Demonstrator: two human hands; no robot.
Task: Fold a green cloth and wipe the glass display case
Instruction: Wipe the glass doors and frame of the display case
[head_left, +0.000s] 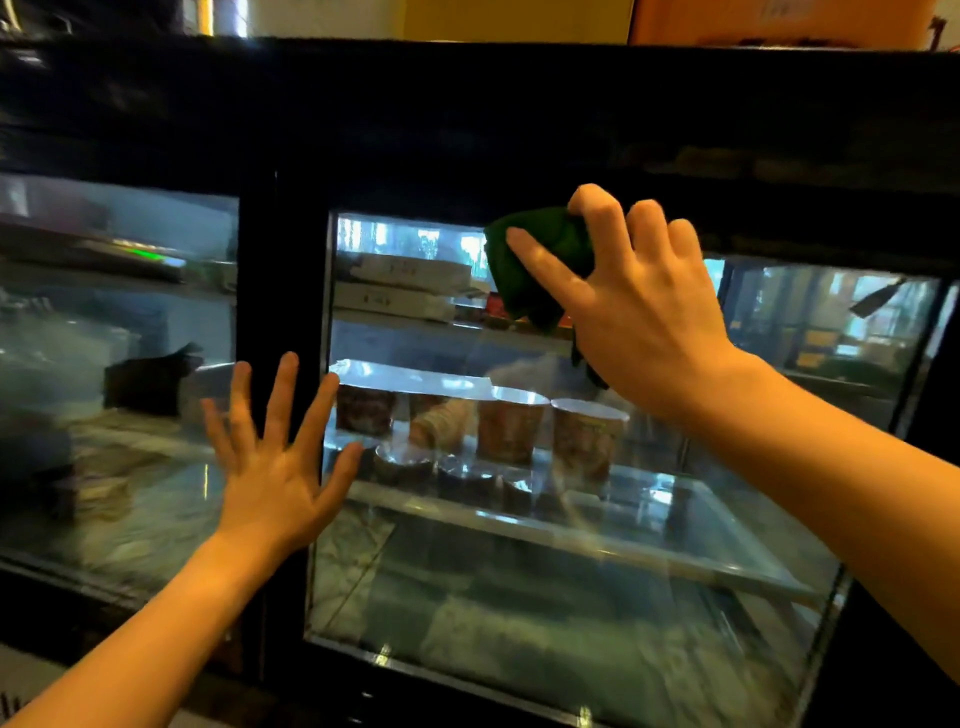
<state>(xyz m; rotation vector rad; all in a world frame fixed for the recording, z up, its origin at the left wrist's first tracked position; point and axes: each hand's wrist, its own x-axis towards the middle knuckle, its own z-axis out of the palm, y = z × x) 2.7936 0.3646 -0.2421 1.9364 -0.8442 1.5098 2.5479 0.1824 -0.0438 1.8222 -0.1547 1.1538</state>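
Big black-framed glass display case (519, 571) fills the view, paper cups (511, 426) on its shelf below the right hand (631, 317), which grips a bunched green cloth (540, 260) against the glass. Left hand (272, 467): splayed, holding nothing, lower left.

The left hand (270, 467) is raised with its back to the camera, palm forward, all five fingers straight and spread wide, the bare forearm running down to the lower left. The right hand (628, 301) sits higher and to its right, fingers curled in a grip, thumb stretched out leftward, wrist bent, forearm descending to the lower right.
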